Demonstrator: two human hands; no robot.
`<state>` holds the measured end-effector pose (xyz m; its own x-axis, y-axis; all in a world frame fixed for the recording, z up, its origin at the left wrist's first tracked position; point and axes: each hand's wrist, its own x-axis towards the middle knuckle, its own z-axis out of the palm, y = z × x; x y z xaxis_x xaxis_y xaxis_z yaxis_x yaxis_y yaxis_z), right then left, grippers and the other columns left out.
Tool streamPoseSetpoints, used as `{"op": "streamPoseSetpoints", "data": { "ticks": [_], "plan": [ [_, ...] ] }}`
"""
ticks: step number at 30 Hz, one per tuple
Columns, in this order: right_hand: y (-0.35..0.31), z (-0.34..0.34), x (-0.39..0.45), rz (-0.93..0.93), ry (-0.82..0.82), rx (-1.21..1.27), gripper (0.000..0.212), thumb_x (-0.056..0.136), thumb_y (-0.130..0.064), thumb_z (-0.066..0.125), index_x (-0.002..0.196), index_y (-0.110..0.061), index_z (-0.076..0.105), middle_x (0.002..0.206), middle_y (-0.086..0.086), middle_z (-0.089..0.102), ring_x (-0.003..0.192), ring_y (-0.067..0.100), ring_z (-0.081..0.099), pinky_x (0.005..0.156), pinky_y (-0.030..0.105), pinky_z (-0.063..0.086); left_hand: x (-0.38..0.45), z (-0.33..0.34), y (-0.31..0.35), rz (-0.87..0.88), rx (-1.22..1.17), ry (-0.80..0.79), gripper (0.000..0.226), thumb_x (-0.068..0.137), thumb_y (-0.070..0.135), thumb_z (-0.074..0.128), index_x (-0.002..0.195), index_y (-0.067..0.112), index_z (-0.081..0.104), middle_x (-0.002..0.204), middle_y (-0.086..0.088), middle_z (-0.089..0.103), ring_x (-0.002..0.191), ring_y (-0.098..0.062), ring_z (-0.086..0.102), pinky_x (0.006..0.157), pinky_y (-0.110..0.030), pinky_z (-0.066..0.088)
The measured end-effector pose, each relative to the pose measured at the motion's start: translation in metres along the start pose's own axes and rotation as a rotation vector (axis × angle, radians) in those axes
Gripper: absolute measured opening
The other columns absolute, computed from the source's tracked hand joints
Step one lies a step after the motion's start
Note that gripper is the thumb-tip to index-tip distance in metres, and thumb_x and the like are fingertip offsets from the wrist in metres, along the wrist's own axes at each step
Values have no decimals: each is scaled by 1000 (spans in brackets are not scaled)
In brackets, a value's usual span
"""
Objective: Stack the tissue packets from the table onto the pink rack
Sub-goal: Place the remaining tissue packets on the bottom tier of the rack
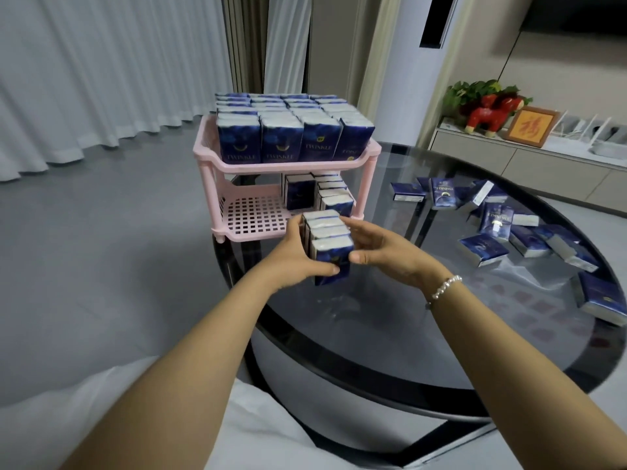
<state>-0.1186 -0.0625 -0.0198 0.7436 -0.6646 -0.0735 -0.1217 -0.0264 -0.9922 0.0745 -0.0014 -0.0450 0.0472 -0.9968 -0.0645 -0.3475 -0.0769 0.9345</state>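
Both hands clamp a row of packets, left hand & right hand squeezing so they stay upright, heading 12 o'clock to pink rack's lower shelf.

Lit evenly and softly, rather dim and cool, with no hard shadows anywhere. Showed pale reflections smeared across the dark glass table at right of centre, brightest near the loose packets. Bent straight lines strongly toward the edges: curtains at upper left bowed, floor curved. Stayed fairly sharp in the middle, on the rack; went soft and smeared at the lower corners and along the forearms. Looked slightly grainy and compressed throughout.
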Motion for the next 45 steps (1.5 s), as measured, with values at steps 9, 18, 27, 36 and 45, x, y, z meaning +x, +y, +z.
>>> {"op": "streamPoseSetpoints", "data": {
  "ticks": [9,18,27,36,45],
  "plan": [
    [21,-5,41,-82,734,-218,42,88,-31,61,124,-16,46,111,-3,56,103,13,55,89,32,49,30,-37,-5,-3,40,149,114,62,23,87,146,25,10,140,4,43,126,-16,47,111,-38,36],
    [39,-3,68,-135,852,-203,24,93,-17,54,117,-17,53,113,-2,61,99,11,58,80,19,47,56,-51,-5,-105,24,151,132,40,43,91,148,29,16,143,2,43,128,-19,45,110,-39,38],
    [44,-8,71,-175,854,-168,18,93,-16,53,111,-18,56,105,-7,63,83,0,57,78,23,52,84,-56,5,-110,-13,7,102,41,30,89,132,26,42,128,4,60,118,-18,58,105,-43,43],
    [44,-7,72,-165,850,-184,16,93,-17,54,105,-26,54,105,-10,59,88,1,55,86,36,52,92,-58,2,-80,150,117,109,56,32,88,145,23,26,137,9,45,126,-18,47,110,-38,38],
    [44,-6,71,-163,858,-184,17,92,-17,55,107,-25,55,108,-7,60,89,2,56,87,36,52,81,-49,11,47,504,163,111,73,23,81,151,29,2,155,-5,17,139,-25,30,111,-33,28]
  ]
}}
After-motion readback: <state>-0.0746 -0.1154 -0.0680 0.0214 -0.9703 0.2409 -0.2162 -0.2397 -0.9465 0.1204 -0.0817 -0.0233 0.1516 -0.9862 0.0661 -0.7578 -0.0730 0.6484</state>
